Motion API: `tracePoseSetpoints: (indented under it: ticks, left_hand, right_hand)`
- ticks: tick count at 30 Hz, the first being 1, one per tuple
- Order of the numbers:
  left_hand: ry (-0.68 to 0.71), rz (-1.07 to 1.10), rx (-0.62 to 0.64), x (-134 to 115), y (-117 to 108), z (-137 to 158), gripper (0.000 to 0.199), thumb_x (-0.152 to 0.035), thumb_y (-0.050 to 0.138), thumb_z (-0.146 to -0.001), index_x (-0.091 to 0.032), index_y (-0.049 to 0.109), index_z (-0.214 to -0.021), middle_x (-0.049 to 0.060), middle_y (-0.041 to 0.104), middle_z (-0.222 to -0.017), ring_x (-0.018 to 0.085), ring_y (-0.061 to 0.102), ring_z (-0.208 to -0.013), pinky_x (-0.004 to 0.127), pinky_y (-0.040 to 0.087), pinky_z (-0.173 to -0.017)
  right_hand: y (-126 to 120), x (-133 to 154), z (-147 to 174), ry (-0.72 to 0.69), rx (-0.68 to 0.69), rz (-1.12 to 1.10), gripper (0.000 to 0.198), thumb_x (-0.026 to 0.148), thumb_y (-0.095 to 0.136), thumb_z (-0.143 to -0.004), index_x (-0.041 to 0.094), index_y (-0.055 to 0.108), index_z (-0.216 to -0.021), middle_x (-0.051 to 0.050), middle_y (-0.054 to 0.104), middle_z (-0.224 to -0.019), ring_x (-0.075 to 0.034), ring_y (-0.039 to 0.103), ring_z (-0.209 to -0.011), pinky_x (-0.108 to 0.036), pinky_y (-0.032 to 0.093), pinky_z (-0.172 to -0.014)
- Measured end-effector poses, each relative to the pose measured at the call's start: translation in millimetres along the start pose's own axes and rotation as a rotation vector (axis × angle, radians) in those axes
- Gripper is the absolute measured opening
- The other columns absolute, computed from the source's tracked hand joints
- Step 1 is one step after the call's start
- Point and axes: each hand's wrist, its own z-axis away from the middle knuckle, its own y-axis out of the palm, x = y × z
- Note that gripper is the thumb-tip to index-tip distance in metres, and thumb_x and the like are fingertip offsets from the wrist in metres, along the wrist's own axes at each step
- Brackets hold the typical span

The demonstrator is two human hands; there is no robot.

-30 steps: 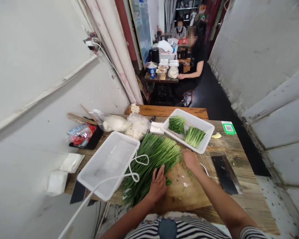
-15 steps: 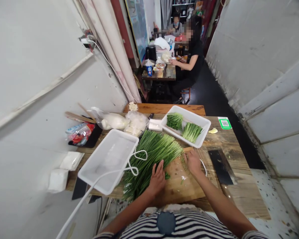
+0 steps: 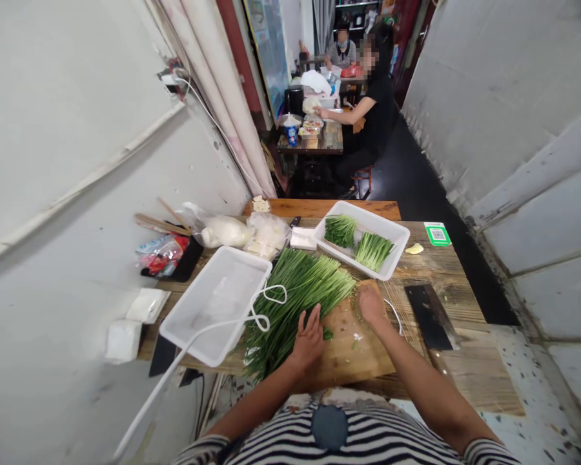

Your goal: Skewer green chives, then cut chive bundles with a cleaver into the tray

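A large heap of Chinese chives [image 3: 295, 290] lies across the wooden cutting board [image 3: 356, 361], pale stem ends to the right and green leaves to the left. My left hand [image 3: 308, 339] rests on the near edge of the heap, open, with its fingers stretched. Beside the stem ends, at the board's right side, my right hand [image 3: 370, 307] is curled closed. Its fingertips are hidden, so what they hold cannot be made out. Small chive trimmings are scattered under and around that hand. To its right lies a cleaver [image 3: 430, 316] with a dark blade.
A white tray [image 3: 401, 253] with two cut chive bundles stands behind the board. Another white tray [image 3: 217, 294], crossed by a white cable [image 3: 174, 368], is at left. Plastic bags [image 3: 225, 231] and a black box [image 3: 186, 261] stand behind. A person [image 3: 375, 106] sits at a farther table.
My right hand has curled its fingers in beside the stem ends. My left hand stays on the chives. The view has shifted slightly, and the seated person's arm has reached farther left.
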Motion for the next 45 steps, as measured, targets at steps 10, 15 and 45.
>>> tracePoseSetpoints:
  ticks: [10, 15, 45]
  left_hand:
    - [0.046, -0.037, -0.063, 0.9, -3.0, 2.4, 0.030, -0.014, 0.039, -0.089, -0.008, 0.066, -0.099, 0.021, 0.033, -0.150, 0.025, 0.024, -0.145, 0.054, -0.001, -0.119]
    - [0.156, -0.014, -0.096, 4.4, -1.5, 16.9, 0.024, -0.014, 0.041, -0.088, -0.012, 0.065, -0.093, 0.019, 0.033, -0.151, 0.022, 0.021, -0.146, 0.051, -0.002, -0.119]
    - [-0.327, 0.397, 0.119, 10.6, -152.2, -98.2, 0.021, -0.030, 0.050, -0.091, -0.013, 0.056, -0.102, 0.012, 0.070, -0.088, 0.022, 0.069, -0.086, 0.031, 0.053, -0.076]
  right_hand:
    - [4.9, -6.8, 72.2, 0.140, -0.023, -0.137, 0.026, 0.014, 0.031, -0.089, 0.014, 0.056, -0.085, -0.007, 0.061, -0.073, -0.015, 0.055, -0.065, -0.025, 0.035, -0.062]
    - [13.6, -15.0, 121.0, 0.189, -0.062, -0.221, 0.026, 0.018, 0.031, -0.088, 0.016, 0.057, -0.082, -0.009, 0.064, -0.076, -0.019, 0.059, -0.069, -0.026, 0.040, -0.064]
    - [21.3, -40.6, 107.5, 0.182, -0.135, -0.407, 0.035, 0.041, 0.034, -0.084, 0.018, 0.059, -0.075, -0.009, 0.065, -0.070, -0.019, 0.057, -0.063, -0.027, 0.038, -0.061]
